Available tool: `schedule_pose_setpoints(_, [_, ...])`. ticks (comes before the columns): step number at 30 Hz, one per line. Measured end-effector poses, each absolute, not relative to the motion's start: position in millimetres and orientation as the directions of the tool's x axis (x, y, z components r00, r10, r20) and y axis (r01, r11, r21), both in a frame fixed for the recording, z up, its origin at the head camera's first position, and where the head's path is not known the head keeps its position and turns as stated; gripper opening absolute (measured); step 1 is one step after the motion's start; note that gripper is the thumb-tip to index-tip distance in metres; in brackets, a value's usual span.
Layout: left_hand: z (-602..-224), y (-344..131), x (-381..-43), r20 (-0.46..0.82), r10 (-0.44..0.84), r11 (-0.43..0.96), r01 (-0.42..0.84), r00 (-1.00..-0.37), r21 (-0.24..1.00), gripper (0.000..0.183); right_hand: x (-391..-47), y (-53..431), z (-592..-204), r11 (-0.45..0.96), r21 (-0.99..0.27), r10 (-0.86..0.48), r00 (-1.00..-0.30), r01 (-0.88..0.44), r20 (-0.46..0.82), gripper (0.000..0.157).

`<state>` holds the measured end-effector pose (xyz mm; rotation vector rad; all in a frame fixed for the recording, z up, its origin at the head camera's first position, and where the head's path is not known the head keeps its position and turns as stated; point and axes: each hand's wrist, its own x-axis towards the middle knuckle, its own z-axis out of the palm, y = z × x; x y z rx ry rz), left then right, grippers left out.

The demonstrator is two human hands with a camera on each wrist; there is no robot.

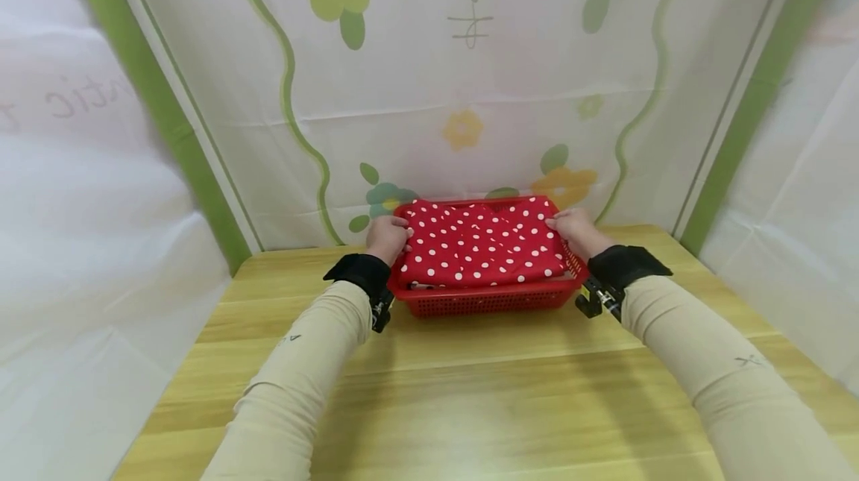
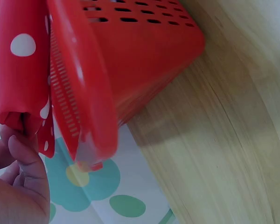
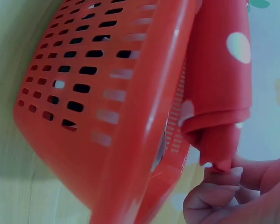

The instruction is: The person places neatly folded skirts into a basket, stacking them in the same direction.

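Note:
A red cloth with white polka dots (image 1: 479,242), folded into a wide bundle, lies across the top of a red plastic basket (image 1: 490,304). My left hand (image 1: 388,237) pinches the cloth's left end, thumb against fingers, as the left wrist view shows at the folded edge (image 2: 23,119). At the opposite end my right hand (image 1: 576,230) pinches a corner of the cloth between thumb and curled fingers; in the right wrist view the fabric (image 3: 219,93) hangs rolled just beyond the basket rim (image 3: 151,102). Most of the basket's inside is hidden under the cloth.
The basket stands near the back edge of a wooden table (image 1: 470,399). Behind it hangs a white curtain (image 1: 403,93) printed with flowers, and more white fabric (image 1: 87,242) hangs at both sides. Something dark and white shows through the basket's slots.

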<state>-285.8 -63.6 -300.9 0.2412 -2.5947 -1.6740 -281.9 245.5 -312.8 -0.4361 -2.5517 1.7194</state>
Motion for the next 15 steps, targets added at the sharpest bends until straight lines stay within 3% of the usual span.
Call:
schedule_pose_setpoints(10, [-318,-54,-289,-0.011,-0.084,0.476,-0.050,-0.996,0.878,0.026,-275,248,-324,0.443,-0.870,0.186,-0.972,0.215,-0.145,0.032])
schedule_pose_setpoints(15, [-316,-56,-289,0.012,0.003,0.509,0.012,-1.000,0.860,0.036,-272,250,-323,0.536,-0.829,0.171,-0.982,0.157,-0.076,0.033])
